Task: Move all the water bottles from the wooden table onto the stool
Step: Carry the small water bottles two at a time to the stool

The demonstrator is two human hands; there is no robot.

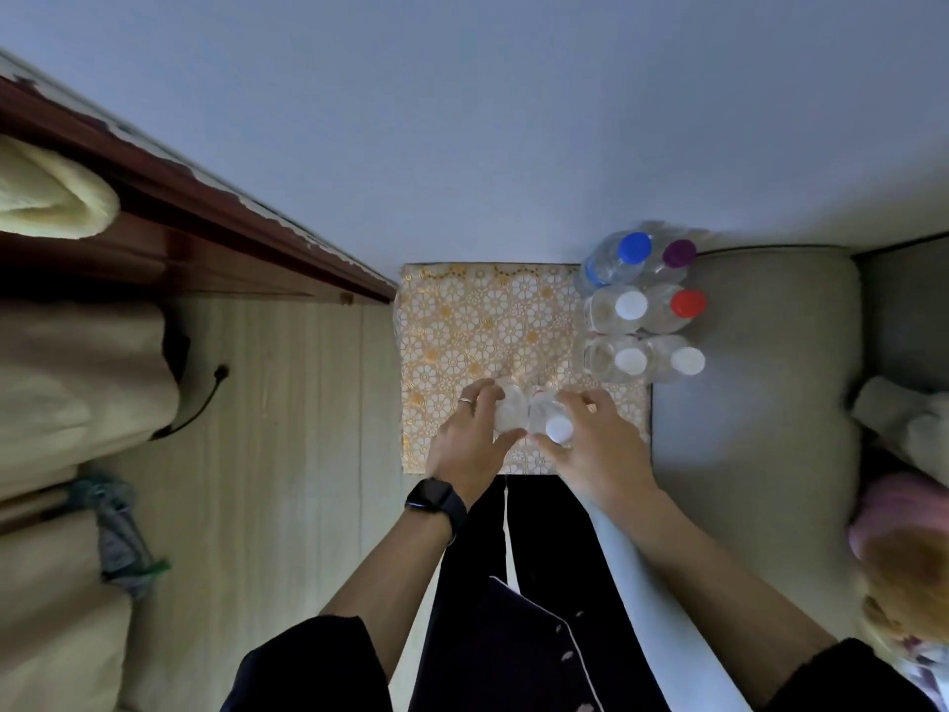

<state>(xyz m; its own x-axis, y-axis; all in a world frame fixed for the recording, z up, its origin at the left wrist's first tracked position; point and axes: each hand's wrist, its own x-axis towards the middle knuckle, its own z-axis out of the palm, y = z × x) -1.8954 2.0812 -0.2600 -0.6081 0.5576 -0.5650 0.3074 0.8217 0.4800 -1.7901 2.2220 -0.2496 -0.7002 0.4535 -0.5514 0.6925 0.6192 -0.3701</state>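
Both hands are down at the near edge of the patterned top (477,321), each wrapped around a clear bottle. The left hand (470,436), ringed and with a watch (431,503) on the wrist, grips the bottle (509,411) on its side; the right hand (598,444) holds a white-capped bottle (557,429) touching the first. Forearms reach straight ahead from the body, wrists bent down, fingers curled over the shoulders of the bottles.

Six more bottles (642,305) stand in a tight two-by-three cluster at the far right, where the patterned top meets a grey surface (760,362). Which surface is the table and which the stool I cannot tell, so I'd guess this pair is either the first or the last.
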